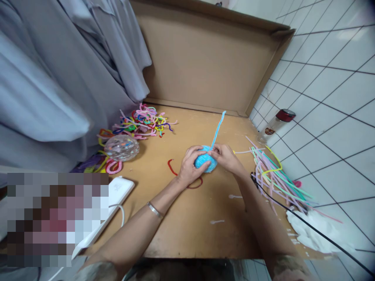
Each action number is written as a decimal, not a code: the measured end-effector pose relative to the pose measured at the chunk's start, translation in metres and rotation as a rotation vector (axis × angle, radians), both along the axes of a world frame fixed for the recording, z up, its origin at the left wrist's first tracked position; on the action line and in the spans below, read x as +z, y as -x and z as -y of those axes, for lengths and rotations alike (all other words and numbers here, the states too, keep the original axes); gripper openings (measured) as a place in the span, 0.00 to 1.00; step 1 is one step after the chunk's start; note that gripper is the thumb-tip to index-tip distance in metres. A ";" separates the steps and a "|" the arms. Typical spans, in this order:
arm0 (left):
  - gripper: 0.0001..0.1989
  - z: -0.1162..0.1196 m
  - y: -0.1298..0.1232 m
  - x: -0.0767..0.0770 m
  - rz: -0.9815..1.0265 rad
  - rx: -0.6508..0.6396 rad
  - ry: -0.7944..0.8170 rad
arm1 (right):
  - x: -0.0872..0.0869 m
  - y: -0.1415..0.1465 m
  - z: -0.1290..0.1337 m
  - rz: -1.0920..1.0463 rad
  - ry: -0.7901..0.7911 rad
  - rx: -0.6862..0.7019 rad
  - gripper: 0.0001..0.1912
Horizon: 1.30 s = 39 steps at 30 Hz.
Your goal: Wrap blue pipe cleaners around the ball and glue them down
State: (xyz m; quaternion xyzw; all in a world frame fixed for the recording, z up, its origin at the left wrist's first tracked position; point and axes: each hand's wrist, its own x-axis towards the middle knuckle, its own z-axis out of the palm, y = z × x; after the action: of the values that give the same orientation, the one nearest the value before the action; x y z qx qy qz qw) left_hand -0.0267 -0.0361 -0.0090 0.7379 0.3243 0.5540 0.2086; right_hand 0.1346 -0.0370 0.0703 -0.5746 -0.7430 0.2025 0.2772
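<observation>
A rounded bundle of blue pipe cleaner (206, 163) sits between my two hands over the middle of the table. My left hand (190, 164) wraps round its left side, thumb along the lower front. At the bundle's upper right, the fingers of my right hand (225, 157) pinch the base of a blue strand, whose free end (220, 123) sticks up and away from me. A red pipe cleaner (195, 184) lies curved on the table, partly hidden under my left hand and wrist.
Tangled coloured pipe cleaners (148, 119) lie at the back left by a clear faceted bowl (121, 148). Straight pastel ones (271, 175) lie at right, near a red-lidded jar (277, 125), white tissue (315, 230) and a black cable (310, 226). Cardboard (205, 58) stands behind; a white power strip (121, 187) lies left.
</observation>
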 end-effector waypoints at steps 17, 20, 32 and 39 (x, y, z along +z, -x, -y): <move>0.27 -0.001 -0.007 0.000 0.003 0.048 0.105 | 0.012 -0.006 0.007 -0.148 0.073 0.121 0.15; 0.26 -0.004 -0.006 0.001 0.011 0.009 0.127 | 0.014 -0.006 0.008 -0.184 0.047 0.115 0.14; 0.32 -0.005 -0.008 -0.001 0.015 -0.036 0.217 | 0.010 -0.006 0.005 -0.195 0.041 0.115 0.13; 0.29 -0.013 -0.007 0.001 0.186 -0.035 0.367 | 0.015 -0.012 0.007 -0.022 -0.055 -0.023 0.14</move>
State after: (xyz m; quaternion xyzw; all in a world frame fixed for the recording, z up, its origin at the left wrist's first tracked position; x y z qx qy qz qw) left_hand -0.0198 -0.0231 -0.0082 0.6388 0.3862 0.5476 0.3781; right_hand 0.1466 -0.0438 0.0857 -0.5728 -0.7387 0.1849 0.3034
